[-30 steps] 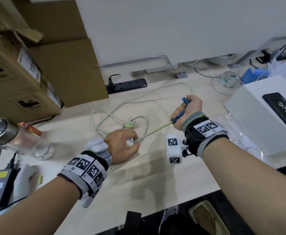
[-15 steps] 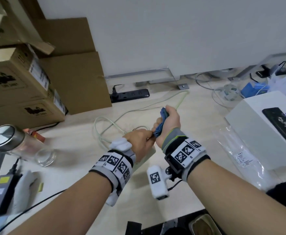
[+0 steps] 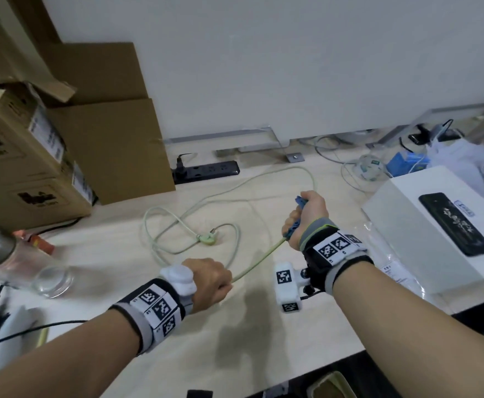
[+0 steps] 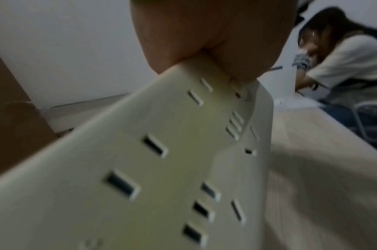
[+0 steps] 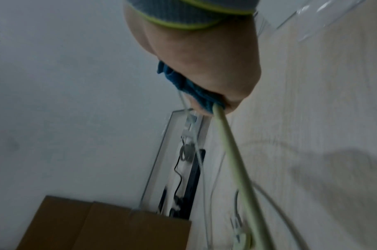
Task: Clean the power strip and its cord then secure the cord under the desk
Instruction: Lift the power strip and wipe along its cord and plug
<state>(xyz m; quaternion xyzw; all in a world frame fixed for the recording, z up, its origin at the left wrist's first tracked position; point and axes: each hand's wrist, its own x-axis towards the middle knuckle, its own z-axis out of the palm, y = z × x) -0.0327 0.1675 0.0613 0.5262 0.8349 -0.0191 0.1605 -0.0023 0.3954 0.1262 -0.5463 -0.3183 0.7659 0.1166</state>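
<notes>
Wiping the cord (image 3: 256, 259) is the step in hand: the right hand (image 3: 307, 216) has its fingers curled round a blue cloth (image 3: 294, 222) wrapped about it. The left hand (image 3: 210, 278), just nearer, grips the power strip (image 4: 162, 160), stretching the cord taut above the counter (image 3: 235, 340). Beyond the fingers, loops lie unwiped; next the cloth should slide on along them.

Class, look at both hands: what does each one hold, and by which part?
The left hand grips the white power strip at its cord end. The right hand grips a blue cloth wrapped round the pale cord, partway along it.
</notes>
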